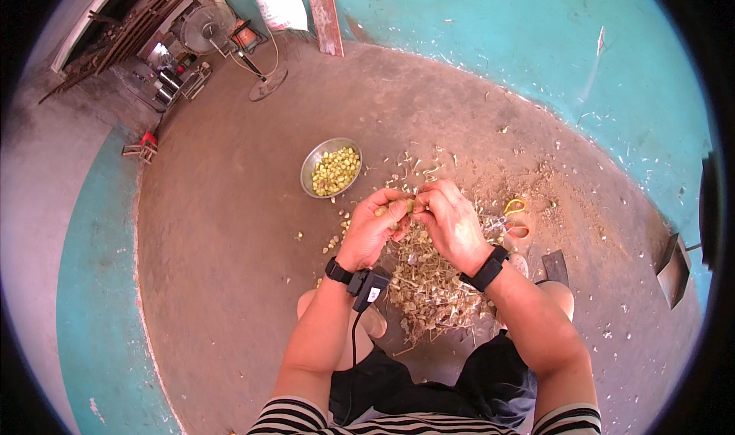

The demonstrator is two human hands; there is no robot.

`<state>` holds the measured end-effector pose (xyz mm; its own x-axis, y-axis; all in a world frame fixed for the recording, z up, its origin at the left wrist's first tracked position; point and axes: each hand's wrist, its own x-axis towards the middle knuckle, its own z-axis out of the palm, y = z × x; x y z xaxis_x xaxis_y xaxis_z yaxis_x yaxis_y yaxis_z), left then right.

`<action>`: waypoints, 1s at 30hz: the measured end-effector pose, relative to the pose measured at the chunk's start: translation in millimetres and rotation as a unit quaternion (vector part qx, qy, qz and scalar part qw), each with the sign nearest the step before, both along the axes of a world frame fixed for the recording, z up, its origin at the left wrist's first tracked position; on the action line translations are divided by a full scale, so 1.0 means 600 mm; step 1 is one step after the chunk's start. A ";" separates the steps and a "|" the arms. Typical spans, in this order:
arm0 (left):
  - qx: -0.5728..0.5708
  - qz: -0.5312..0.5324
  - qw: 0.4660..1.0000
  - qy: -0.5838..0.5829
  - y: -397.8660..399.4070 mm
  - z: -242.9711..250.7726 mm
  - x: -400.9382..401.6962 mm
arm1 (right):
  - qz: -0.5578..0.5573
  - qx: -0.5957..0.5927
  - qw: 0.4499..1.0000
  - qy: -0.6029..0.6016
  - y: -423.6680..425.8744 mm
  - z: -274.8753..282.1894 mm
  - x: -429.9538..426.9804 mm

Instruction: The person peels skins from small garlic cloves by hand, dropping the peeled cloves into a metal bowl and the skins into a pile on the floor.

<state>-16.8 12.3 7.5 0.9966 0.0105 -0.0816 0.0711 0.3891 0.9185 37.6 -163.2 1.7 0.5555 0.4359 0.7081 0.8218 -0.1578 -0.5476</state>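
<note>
In front of me, at the middle of the view, my left hand (372, 224) holds a few small yellow-green pieces (381, 210), like cloves or kernels. The fingertips of my right hand (451, 220) meet those of the left and pinch at a greenish piece (410, 205) between them. My fingers partly hide it. Beneath both hands spreads a pile of dry husks and stems (436, 291). Beyond my left hand, a metal bowl (308, 186) contains many yellow-green pieces (336, 170). Scissors with yellow and orange handles (515, 219) lie right of my right hand.
Loose pieces (332, 243) and scraps dot the concrete floor (229, 217). A pedestal fan (208, 28) stands far left, with a white sack (280, 4) and a board (326, 22) against the turquoise wall (517, 27). A metal dustpan-like object (673, 271) is at right.
</note>
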 end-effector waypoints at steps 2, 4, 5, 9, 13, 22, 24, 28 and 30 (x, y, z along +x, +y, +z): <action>0.004 0.005 1.000 -0.004 -0.002 0.003 0.000 | -0.004 0.001 1.000 -0.002 0.002 -0.001 0.001; 0.014 0.002 1.000 -0.009 -0.001 0.003 0.000 | -0.006 0.007 1.000 -0.014 0.003 -0.001 0.003; 0.012 -0.004 1.000 -0.014 0.001 0.002 0.001 | -0.003 0.002 1.000 -0.009 0.002 -0.002 0.003; -0.015 -0.004 0.999 -0.029 0.014 -0.004 0.005 | 0.007 0.000 1.000 -0.003 0.004 -0.005 0.002; -0.030 0.012 0.999 -0.035 0.022 -0.004 0.004 | -0.006 0.021 1.000 0.013 0.006 -0.007 0.000; -0.008 -0.004 1.000 0.012 0.024 -0.006 0.001 | -0.016 0.022 0.999 -0.027 0.001 0.003 0.006; -0.009 -0.003 1.000 0.007 0.019 -0.009 0.001 | -0.011 0.031 0.999 -0.010 0.002 0.005 0.001; -0.013 -0.002 1.000 0.005 0.014 -0.011 0.002 | -0.012 0.030 0.999 -0.001 0.001 0.008 -0.001; -0.014 -0.023 1.000 0.009 0.017 -0.010 0.003 | -0.007 0.021 1.000 -0.018 -0.002 0.008 0.001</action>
<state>-15.1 22.5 1.3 0.9944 -0.0384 -0.0987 0.1058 0.4101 0.9059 38.0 -164.4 6.5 0.5345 0.3983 0.7455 0.8394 -0.1473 -0.5231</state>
